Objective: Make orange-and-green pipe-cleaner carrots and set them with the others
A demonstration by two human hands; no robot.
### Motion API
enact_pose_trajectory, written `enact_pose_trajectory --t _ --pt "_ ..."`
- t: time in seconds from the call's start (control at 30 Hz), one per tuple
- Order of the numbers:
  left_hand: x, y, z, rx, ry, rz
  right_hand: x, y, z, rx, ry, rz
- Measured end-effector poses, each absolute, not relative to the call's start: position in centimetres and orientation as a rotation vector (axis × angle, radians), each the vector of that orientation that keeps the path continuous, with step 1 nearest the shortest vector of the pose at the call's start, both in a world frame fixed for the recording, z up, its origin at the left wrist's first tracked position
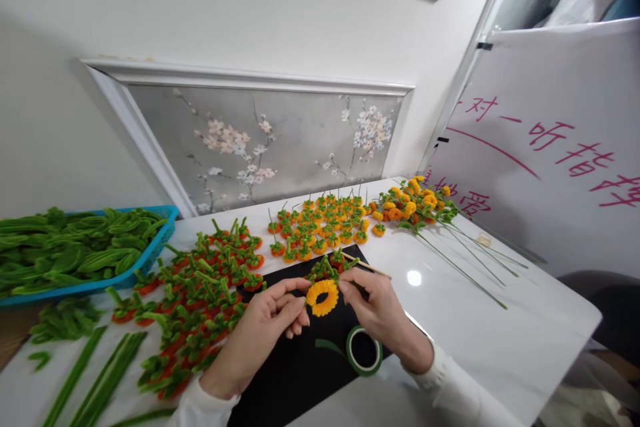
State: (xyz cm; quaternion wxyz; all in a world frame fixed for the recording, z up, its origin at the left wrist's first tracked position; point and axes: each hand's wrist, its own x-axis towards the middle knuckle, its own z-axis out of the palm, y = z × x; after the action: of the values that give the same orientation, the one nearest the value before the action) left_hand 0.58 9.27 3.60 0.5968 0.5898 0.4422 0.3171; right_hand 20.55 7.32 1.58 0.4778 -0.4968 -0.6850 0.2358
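Between my two hands a yellow-orange ring of fuzzy petals [323, 298], with a dark open centre, is held above a black mat [285, 360]. My left hand [267, 323] pinches its left edge between thumb and fingers. On the other side, the fingertips of my right hand [373, 303] close on its right edge. Just below my right hand lies a roll of green tape [364, 351] with its loose end stretched leftward. Behind the ring, several orange flower heads with green stems [330, 267] rest at the mat's far edge, near a thin wooden stick [367, 265].
Many orange flowers with green stems [200, 300] spread over the left of the white table [450, 347]. Yellow flower heads [325, 220] stand at the back, beside a long-stemmed bunch [415, 203]. A blue basket [150, 240] holds green fuzzy pieces; green strips [100, 380] lie in front.
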Motion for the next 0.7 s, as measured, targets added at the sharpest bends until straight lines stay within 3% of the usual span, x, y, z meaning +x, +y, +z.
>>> enact_pose_trajectory --t 0.33,0.7 --pt "0.53 9.17 3.71 1.350 0.985 0.722 21.39 7.12 2.17 -1.300 -1.474 0.488" --pt "0.06 8.99 4.18 0.949 0.734 0.526 20.40 6.67 1.84 -1.192 -1.611 0.676"
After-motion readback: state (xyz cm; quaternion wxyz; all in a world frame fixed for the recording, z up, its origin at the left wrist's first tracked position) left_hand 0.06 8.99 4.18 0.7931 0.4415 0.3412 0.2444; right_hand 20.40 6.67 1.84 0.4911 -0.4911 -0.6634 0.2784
